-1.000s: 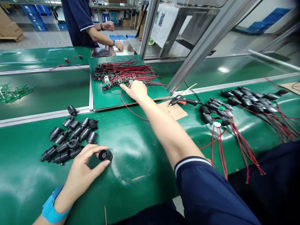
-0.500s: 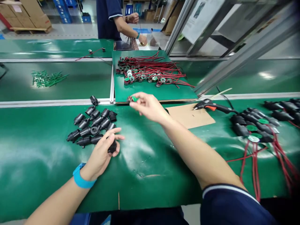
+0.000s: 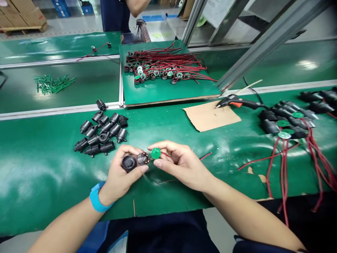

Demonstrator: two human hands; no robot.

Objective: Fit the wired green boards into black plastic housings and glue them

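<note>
My left hand (image 3: 118,172), with a blue band at the wrist, is closed round a black plastic housing (image 3: 129,163), its round open end facing up. A small motor stator (image 3: 142,159) with copper windings sits between the left thumb and index finger. Joined to it by thin leads is a round green circuit board (image 3: 156,153), which my right hand (image 3: 181,161) pinches by its edge. Red wires trail from the board under the right hand. More black housings (image 3: 104,127) lie in a loose heap just beyond the left hand.
Stators with red wires cover a raised green board (image 3: 168,93). A glue gun (image 3: 239,101) rests on cardboard (image 3: 202,117). Housings with wired boards (image 3: 284,134) lie at right. Green sleeves (image 3: 54,84) are at far left. A slanted metal post (image 3: 252,45) rises at right; a person (image 3: 116,15) stands behind.
My right hand has come back from the raised board with the stator and green board, down to my left hand. The left hand has turned the housing's opening upward. The view has shifted slightly.
</note>
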